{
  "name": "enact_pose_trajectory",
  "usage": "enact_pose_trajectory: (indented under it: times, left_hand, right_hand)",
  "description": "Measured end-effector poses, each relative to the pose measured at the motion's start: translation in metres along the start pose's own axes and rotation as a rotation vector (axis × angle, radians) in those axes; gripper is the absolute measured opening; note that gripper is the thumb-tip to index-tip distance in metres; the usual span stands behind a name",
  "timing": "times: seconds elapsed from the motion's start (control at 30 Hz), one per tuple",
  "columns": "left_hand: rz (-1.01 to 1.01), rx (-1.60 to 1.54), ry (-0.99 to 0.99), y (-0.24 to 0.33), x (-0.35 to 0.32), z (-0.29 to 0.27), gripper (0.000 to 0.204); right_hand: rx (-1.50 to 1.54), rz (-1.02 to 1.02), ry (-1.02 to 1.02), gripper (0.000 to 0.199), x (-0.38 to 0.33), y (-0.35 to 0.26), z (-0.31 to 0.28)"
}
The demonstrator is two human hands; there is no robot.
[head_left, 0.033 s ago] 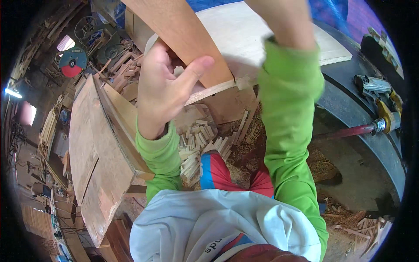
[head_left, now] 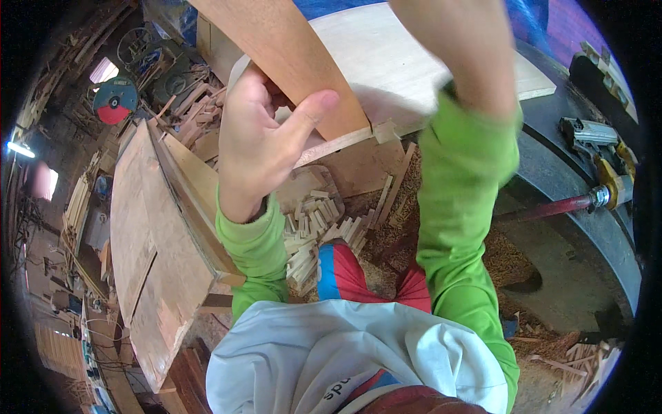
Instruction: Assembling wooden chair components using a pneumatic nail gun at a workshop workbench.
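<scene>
One thumb lies flat on top of the brown plank, with the rest of the left hand wrapped round the plank's left edge, so that's a snug pinch, though the other fingers are mostly tucked out of sight. The plank slants up and away, its near end sitting at the near edge of the pale panel, right beside a small wooden block; its far end is chopped off by the top of the view. Left wrist's upright, sleeve bunched below it. The right forearm reaches up past its green cuff, pretty blurry, and runs off the top, so I can't tell what the right hand's fingers are doing. That right sleeve also blocks some of the panel and the dark curved table. Below there's a heap of pale offcuts by the red-and-blue trousers, sawdust around, a big scuffed plywood piece on the left, and a yellow-and-silver fitting on a red rod at right.
</scene>
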State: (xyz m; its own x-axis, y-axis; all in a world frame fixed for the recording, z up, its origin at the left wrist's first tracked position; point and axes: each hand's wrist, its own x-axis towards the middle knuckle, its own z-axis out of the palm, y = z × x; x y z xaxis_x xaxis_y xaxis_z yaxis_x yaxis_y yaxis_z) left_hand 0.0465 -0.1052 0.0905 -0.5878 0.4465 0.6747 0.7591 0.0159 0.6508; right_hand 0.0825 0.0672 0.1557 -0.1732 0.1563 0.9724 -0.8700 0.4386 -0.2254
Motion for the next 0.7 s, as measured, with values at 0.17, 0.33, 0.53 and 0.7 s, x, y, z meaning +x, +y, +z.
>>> enact_pose_trajectory:
  times: [0.17,0.33,0.53,0.7]
  left_hand:
    - [-0.039,-0.024,0.024,0.011,-0.001,-0.001,0.033]
    - [-0.089,0.052,0.019,0.01,-0.004,-0.004,0.034]
    - [-0.043,0.025,0.072,0.011,-0.006,-0.002,0.037]
    - [-0.123,0.026,0.086,0.012,-0.006,-0.003,0.04]
  right_hand:
    - [-0.211,0.34,-0.382,0.019,-0.076,-0.004,-0.04]
    - [-0.428,0.056,-0.496,0.037,-0.106,0.012,-0.029]
    - [-0.427,0.022,-0.532,0.033,-0.108,0.02,-0.031]
    - [-0.404,0.017,-0.511,0.03,-0.107,0.021,-0.03]
